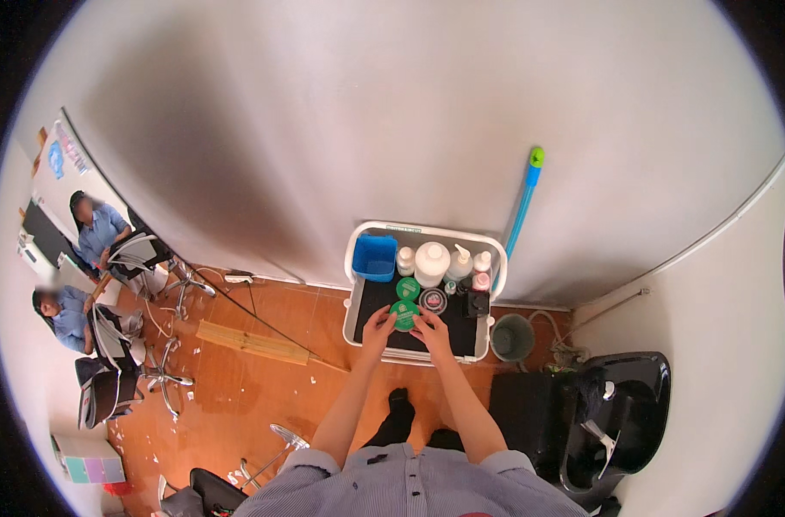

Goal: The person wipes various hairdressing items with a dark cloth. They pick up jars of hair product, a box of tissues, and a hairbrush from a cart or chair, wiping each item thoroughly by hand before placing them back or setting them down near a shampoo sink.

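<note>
Over the near part of a white-rimmed trolley tray [349,323], both my hands grip a round tub with a green lid [404,315]. My left hand [378,329] closes on its left edge and my right hand [432,331] on its right edge. Just beyond it on the dark tray liner stands a second green-lidded tub [408,288]. To the right of that sits a round clear-and-dark container [433,301]. Behind are a large white bottle [432,264], a white pump bottle [458,264], a pink bottle [481,282] and a blue plastic bin [375,258].
A blue pole with a green tip [523,202] leans on the wall behind the tray. Right of the trolley are a grey bucket [512,337] and a black wash basin [621,414]. Wooden boards [254,340] lie on the floor at left, near a seated person [65,319] and their mirror reflection.
</note>
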Action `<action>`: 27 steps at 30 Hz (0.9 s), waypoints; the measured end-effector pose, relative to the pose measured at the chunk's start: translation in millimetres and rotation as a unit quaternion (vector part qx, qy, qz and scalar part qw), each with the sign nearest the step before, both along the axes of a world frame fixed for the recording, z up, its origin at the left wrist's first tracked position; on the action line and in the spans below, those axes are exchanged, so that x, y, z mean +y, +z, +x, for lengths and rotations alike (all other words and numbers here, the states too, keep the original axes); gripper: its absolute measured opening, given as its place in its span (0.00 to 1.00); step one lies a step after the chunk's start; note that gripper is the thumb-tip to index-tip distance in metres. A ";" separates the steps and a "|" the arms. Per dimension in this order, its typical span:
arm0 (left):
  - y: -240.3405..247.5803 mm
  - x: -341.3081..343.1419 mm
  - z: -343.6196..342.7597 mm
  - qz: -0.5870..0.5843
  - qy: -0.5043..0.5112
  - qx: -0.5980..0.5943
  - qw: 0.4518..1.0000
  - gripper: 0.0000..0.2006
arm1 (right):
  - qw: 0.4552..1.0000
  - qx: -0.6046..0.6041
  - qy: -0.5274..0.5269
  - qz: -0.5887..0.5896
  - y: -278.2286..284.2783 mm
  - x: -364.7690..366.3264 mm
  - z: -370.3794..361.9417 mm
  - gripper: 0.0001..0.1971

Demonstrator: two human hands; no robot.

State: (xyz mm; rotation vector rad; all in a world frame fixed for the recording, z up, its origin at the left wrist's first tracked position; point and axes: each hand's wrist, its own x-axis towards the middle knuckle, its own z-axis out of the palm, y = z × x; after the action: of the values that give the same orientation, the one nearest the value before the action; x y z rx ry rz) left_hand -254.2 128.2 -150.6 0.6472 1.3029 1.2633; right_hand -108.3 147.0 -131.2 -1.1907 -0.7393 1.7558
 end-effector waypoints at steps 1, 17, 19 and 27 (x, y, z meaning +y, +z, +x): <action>-7.6 8.8 -0.3 -0.018 0.042 0.011 0.999 0.22 | 1.000 -0.011 -0.019 -0.001 -8.0 6.4 -6.2 0.18; -91.9 85.4 -6.2 0.007 0.015 0.094 0.995 0.20 | 0.911 -0.371 -0.141 0.114 -78.5 74.1 -52.0 0.16; -81.1 82.6 -4.0 -0.006 0.008 0.075 0.997 0.20 | 0.920 -0.351 -0.144 0.097 -72.6 72.2 -51.8 0.17; -62.1 64.9 -0.4 0.011 0.023 0.122 0.992 0.23 | 0.921 -0.340 -0.140 0.129 -73.7 56.5 -42.9 0.18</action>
State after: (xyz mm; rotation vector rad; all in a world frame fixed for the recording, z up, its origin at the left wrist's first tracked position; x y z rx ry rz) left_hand -254.5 193.1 -212.6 0.8093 1.5133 1.2665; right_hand -151.2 203.5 -204.9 -1.6388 -1.0942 0.9558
